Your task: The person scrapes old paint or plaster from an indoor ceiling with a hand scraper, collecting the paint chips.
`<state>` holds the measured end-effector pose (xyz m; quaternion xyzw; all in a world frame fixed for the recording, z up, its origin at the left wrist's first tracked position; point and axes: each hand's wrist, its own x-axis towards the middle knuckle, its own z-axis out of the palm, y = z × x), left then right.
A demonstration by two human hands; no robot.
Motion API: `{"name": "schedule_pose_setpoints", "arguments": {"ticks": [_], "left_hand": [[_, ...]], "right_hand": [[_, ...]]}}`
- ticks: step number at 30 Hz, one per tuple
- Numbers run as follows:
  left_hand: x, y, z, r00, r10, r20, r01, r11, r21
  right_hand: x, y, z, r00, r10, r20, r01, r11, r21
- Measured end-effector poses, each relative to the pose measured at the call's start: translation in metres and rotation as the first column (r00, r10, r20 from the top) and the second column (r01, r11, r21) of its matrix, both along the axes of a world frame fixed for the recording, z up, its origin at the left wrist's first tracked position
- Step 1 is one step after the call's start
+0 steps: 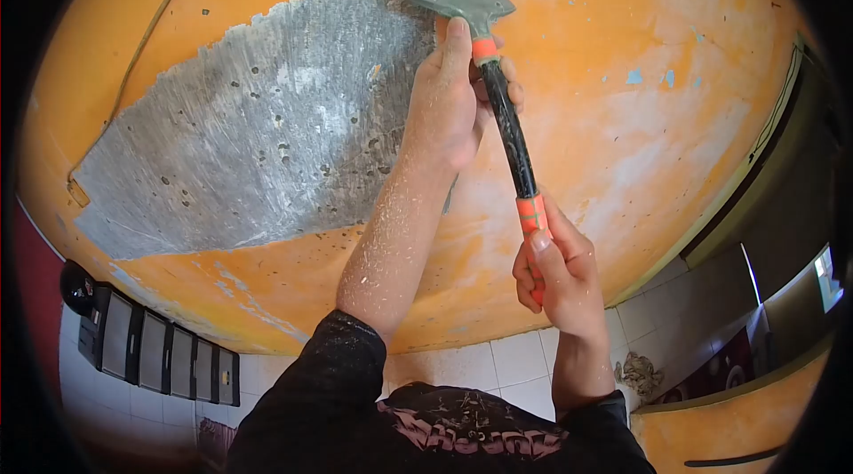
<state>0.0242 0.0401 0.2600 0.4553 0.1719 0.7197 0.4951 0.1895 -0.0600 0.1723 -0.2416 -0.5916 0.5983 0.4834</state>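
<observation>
A long-handled wall scraper (508, 127) with a grey head and a black and orange handle stands slanted against the orange wall (604, 145). Its blade edge lies at the top right border of a bare grey patch (267, 127), where the paint is gone. My left hand (455, 101) is closed round the handle just under the head, thumb pointing up along it. Lower down, my right hand (564, 278) wraps the orange grip, with the thumb laid over it. Pale paint flakes cover my left forearm.
On the left, a cable (147, 39) runs down the wall to a small box (78, 193). A black shelf-like rack (164, 354) stands at lower left, a round black object (78, 287) by its end. White floor tiles (520, 358) show below, and a crumpled cloth (640, 374) lies at right.
</observation>
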Motion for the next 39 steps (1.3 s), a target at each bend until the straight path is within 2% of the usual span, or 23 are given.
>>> {"name": "schedule_pose_setpoints", "arguments": {"ticks": [3,8,14,17,21,22,26,31,32,36,39], "left_hand": [[-0.001,-0.003,-0.022,0.999,-0.036,0.008,0.037,0.995,-0.095],[0.0,0.001,-0.018,0.999,-0.037,-0.006,0.036,0.999,-0.034],[0.0,-0.002,-0.022,0.999,-0.052,0.006,0.052,0.997,-0.056],[0.003,0.001,-0.005,1.0,0.005,-0.006,-0.005,1.0,-0.016],[0.0,-0.005,-0.029,0.996,-0.072,0.046,0.075,0.994,-0.073],[-0.001,-0.003,-0.029,0.999,-0.05,0.011,0.051,0.997,-0.065],[0.004,0.0,0.001,1.0,-0.015,0.014,0.015,1.0,-0.015],[0.0,0.002,-0.029,0.998,-0.055,0.012,0.055,0.998,-0.043],[0.001,0.002,-0.031,0.998,-0.058,0.004,0.058,0.997,-0.047],[0.004,0.005,-0.012,0.999,-0.043,-0.008,0.043,0.999,-0.006],[-0.001,0.004,-0.028,0.997,-0.071,0.032,0.072,0.997,-0.029]], "right_hand": [[-0.003,-0.013,-0.016,1.0,-0.018,-0.006,0.018,0.997,-0.079],[0.003,-0.006,-0.005,0.999,0.021,-0.033,-0.024,0.995,-0.095],[0.003,-0.006,-0.01,1.0,-0.017,0.005,0.018,0.998,-0.054],[0.004,-0.003,-0.005,1.0,0.001,-0.011,-0.001,0.999,-0.043],[0.006,-0.011,-0.01,1.0,0.012,0.007,-0.011,0.997,-0.073],[0.005,-0.006,-0.012,1.0,0.007,0.021,-0.005,0.998,-0.06],[0.003,-0.003,0.001,1.0,-0.019,0.004,0.019,0.999,-0.044],[0.007,-0.012,-0.014,0.999,-0.027,0.041,0.029,0.999,-0.034],[0.006,-0.006,-0.014,0.993,-0.066,0.098,0.068,0.998,-0.014],[0.011,0.004,-0.002,0.999,-0.01,0.05,0.01,1.0,0.0],[0.001,-0.005,-0.012,0.995,-0.065,0.076,0.065,0.998,0.006]]}}
